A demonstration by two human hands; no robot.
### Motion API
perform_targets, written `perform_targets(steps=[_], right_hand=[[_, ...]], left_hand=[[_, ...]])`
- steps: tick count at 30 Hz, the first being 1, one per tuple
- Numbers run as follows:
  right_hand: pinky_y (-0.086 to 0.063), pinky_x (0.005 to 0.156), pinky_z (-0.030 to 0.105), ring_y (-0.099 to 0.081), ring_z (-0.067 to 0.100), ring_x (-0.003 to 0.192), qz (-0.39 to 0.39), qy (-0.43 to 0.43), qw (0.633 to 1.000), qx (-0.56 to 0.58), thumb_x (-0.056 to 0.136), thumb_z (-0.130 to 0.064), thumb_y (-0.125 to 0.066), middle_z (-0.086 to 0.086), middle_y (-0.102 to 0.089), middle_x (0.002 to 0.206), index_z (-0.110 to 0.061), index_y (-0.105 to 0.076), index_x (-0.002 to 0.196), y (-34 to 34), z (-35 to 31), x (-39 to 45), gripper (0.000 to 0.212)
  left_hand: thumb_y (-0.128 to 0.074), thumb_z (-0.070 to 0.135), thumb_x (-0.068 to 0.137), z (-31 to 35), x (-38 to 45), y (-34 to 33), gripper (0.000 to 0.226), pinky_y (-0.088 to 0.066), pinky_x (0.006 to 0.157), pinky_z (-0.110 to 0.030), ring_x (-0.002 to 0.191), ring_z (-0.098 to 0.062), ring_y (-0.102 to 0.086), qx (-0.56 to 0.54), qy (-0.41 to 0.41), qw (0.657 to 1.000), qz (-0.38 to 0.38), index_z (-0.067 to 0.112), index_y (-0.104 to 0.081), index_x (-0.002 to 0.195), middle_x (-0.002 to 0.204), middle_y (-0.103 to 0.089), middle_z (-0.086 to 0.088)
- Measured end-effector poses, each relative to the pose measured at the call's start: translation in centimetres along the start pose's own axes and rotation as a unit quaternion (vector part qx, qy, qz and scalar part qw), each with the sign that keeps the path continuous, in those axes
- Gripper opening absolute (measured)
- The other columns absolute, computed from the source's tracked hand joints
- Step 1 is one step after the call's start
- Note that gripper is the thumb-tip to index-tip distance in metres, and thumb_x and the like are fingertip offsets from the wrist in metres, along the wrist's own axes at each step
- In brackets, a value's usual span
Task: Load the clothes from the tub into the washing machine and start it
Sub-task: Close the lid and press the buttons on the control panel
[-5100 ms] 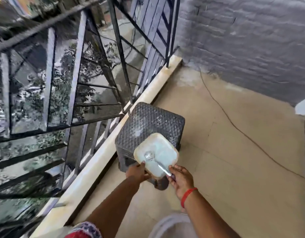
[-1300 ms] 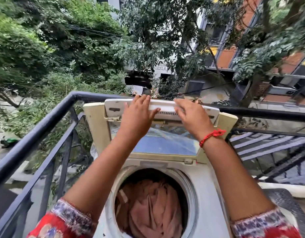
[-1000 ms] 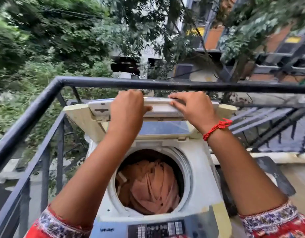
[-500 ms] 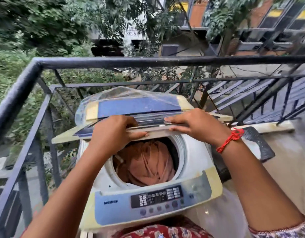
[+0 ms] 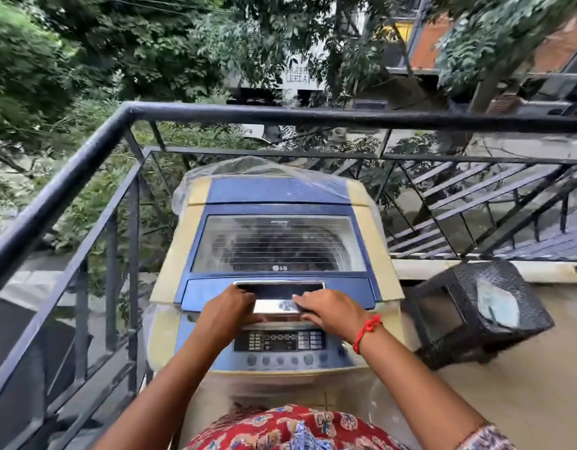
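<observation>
Both hands, left hand (image 5: 230, 311) and right hand (image 5: 329, 311), press flat, ungrasping, on the rigid washing machine lid (image 5: 277, 251)'s chrome handle (image 5: 279, 295); it looks light, hinged.

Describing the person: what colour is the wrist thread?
Red thread on the right hand; head view.

Washing machine (image 5: 274, 287): top-loader, blue/cream, upright in the railing corner. Lid (image 5: 277, 241) down flat, blue frame w/ clear window, LG logo just ahead of the fingers. Chrome handle strip at lid front edge sits right under the fingers (image 5: 245, 295) of both hands. Control panel (image 5: 279, 341) just behind the fingers, toward the person: dark display + a row of round btns below it. Clothes not discernible thru window; dark inside.
</observation>
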State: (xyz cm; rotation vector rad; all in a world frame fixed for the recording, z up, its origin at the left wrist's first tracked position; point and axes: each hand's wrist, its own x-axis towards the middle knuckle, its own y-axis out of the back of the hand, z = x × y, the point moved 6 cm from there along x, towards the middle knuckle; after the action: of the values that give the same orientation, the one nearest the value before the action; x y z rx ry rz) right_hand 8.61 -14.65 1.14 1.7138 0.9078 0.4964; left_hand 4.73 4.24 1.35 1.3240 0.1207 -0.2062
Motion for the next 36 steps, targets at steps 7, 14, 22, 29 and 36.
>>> perform_targets(steps=[7,14,22,29,36], right_hand=[[-0.048,0.093,0.039,-0.061,0.029,0.108,-0.021,-0.007,1.000,0.010,0.096,-0.021,-0.056,0.012,-0.066,0.116,-0.012,-0.055,0.130,-1.9,0.5,-0.4,0.036],[-0.049,0.091,0.039,-0.064,0.028,0.104,-0.074,-0.066,0.992,0.076,0.100,-0.022,-0.047,0.011,-0.070,0.112,-0.009,-0.064,0.121,-2.6,0.9,0.1,0.030],[-0.044,0.074,0.016,-0.062,0.009,0.086,-0.030,-0.130,0.981,0.143,0.077,-0.020,-0.078,-0.001,-0.070,0.095,-0.018,-0.074,0.099,-0.1,4.5,-0.3,0.023],[-0.041,0.067,0.016,-0.057,0.011,0.076,-0.118,-0.161,0.975,0.101,0.070,-0.014,-0.083,-0.013,-0.055,0.074,-0.010,-0.069,0.089,-0.8,8.5,-3.6,0.024],[-0.044,0.069,0.020,-0.055,0.014,0.075,-0.138,-0.143,0.977,0.073,0.057,-0.022,-0.091,-0.002,-0.054,0.089,-0.022,-0.060,0.083,-1.3,8.1,-3.4,0.040]], left_hand=[[-0.052,0.045,0.094,-0.2,0.1,-2.5,0.032,-0.046,0.065,-0.036,0.094,-0.026,-0.061,-0.025,0.036,0.998,-0.042,0.015,-0.064,0.090,0.093,-0.063,-0.009],[-0.061,0.041,0.090,-0.7,0.7,-4.3,0.033,-0.042,0.068,-0.033,0.093,-0.034,-0.062,-0.091,0.107,0.989,-0.054,0.009,-0.069,0.091,0.095,-0.066,-0.020],[-0.079,0.035,0.076,-0.7,1.9,-3.4,0.031,-0.039,0.065,-0.026,0.084,-0.023,-0.065,-0.125,0.169,0.974,-0.080,0.007,-0.074,0.090,0.078,-0.063,-0.007],[-0.074,0.022,0.081,-0.8,2.3,-3.4,0.025,-0.053,0.065,-0.024,0.074,-0.015,-0.070,-0.192,0.241,0.947,-0.088,0.000,-0.069,0.091,0.092,-0.067,-0.018],[-0.069,0.004,0.083,-1.5,2.2,-4.4,0.016,-0.055,0.064,-0.024,0.063,-0.009,-0.063,-0.261,0.235,0.933,-0.079,0.009,-0.059,0.072,0.067,-0.060,-0.005]])
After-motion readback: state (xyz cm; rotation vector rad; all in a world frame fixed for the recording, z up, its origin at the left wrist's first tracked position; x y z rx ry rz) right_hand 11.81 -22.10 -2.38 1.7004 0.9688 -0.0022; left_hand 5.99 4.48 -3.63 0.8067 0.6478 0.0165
